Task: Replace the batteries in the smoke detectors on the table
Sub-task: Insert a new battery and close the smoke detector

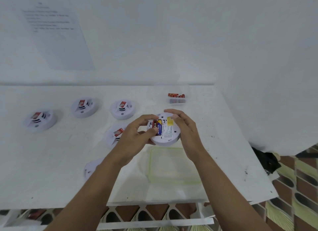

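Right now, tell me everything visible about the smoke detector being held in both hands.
The held smoke detector is a round white disc that looks like plastic, turned back side up and lifted above the table. Its open battery bay shows a red battery and a blue-and-yellow battery side by side, next to a yellow sticker and a white printed label. The left hand grips its left edge, thumb on the batteries; the right hand cups its right rim.
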Demonstrator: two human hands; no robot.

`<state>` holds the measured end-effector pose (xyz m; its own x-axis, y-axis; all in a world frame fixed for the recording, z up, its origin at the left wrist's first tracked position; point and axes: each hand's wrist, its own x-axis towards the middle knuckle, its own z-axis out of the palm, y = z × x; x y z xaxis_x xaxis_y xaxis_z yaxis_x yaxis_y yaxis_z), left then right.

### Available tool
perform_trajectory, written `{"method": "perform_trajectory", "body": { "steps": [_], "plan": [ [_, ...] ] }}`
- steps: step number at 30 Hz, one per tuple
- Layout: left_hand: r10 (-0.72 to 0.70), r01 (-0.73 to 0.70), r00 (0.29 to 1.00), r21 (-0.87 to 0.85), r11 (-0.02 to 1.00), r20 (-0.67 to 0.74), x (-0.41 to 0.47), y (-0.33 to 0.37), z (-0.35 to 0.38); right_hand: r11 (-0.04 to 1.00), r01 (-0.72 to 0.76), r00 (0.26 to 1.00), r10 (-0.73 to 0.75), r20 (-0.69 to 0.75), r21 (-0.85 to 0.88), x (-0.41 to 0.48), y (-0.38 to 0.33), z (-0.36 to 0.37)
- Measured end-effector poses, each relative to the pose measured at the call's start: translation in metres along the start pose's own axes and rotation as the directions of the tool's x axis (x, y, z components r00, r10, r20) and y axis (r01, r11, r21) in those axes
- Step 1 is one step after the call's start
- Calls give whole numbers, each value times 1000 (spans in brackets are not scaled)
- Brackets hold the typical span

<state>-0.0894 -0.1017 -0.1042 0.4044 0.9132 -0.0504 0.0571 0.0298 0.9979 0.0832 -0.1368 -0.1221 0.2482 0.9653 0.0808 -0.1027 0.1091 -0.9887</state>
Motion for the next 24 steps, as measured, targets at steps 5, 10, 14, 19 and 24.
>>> {"method": "perform_trajectory", "body": {
  "steps": [5, 10, 14, 19, 24],
  "plan": [
    [-4, 4, 1000, -90, 996, -1, 5, -1, 15, 998, 43, 992, -48, 114, 44, -2, 9, -11],
    [-40, 40, 999, -109, 993, 1, 11, 0, 21, 1000, 10, 968, -7, 252, -9, -2, 8, -28],
    [-39, 41, 999, -62, 997, 29, 17, 4, 26, 995, 11, 964, 16, 267, -99, 2, 3, -38],
    [108, -84, 993, 386, 919, -41, 30, 11, 27, 987, 52, 960, -8, 279, -150, 5, -2, -49],
    [67, -69, 998, 384, 921, 18, 39, 20, 34, 982, 80, 961, -30, 276, -173, 7, -4, -61]
  ]
}}
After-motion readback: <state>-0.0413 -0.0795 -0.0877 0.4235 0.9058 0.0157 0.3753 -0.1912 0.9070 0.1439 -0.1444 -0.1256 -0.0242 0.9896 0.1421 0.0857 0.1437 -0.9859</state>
